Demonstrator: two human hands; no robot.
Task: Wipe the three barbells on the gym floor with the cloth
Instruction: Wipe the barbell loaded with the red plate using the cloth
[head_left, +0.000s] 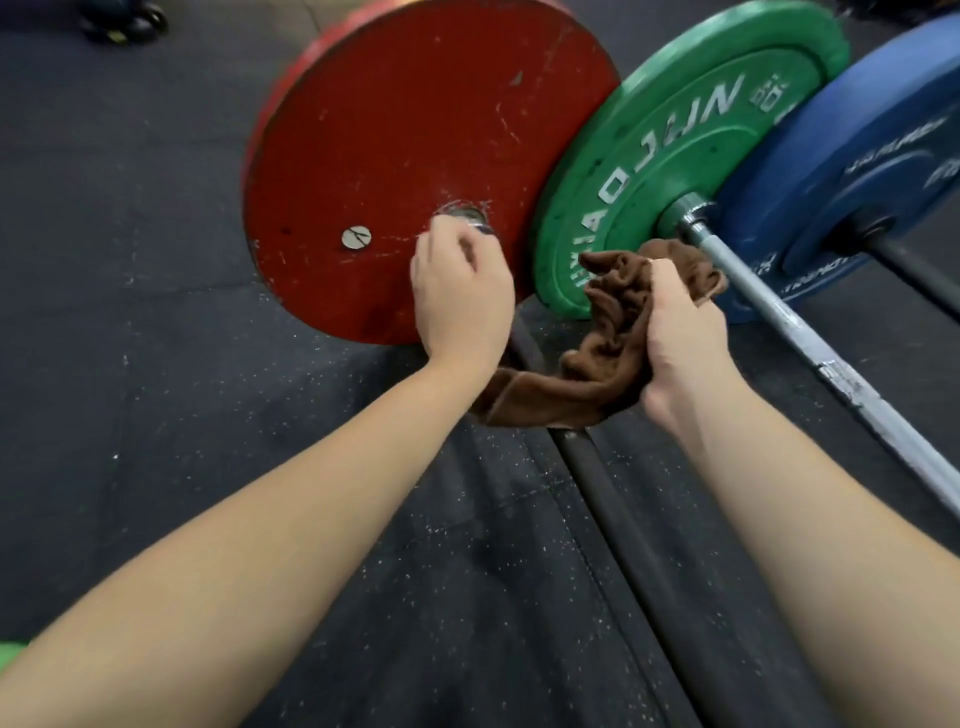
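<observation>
Three barbells lie side by side on the dark rubber floor. The nearest has a red plate (395, 135) and a black bar (618, 499) running toward me. My left hand (460, 286) is closed around that bar's collar, right at the red plate's hub. My right hand (680, 338) grips a brown cloth (597, 343), which hangs bunched over the black bar. The middle barbell has a green plate (649, 156) and a silver bar (831, 358). The farthest carries a blue plate (857, 171) on a dark bar (919, 270).
Speckled black rubber flooring (156, 312) spreads to the left. Dark round weights (124, 21) sit at the top left corner. A bit of bright green (10, 660) shows at the bottom left edge.
</observation>
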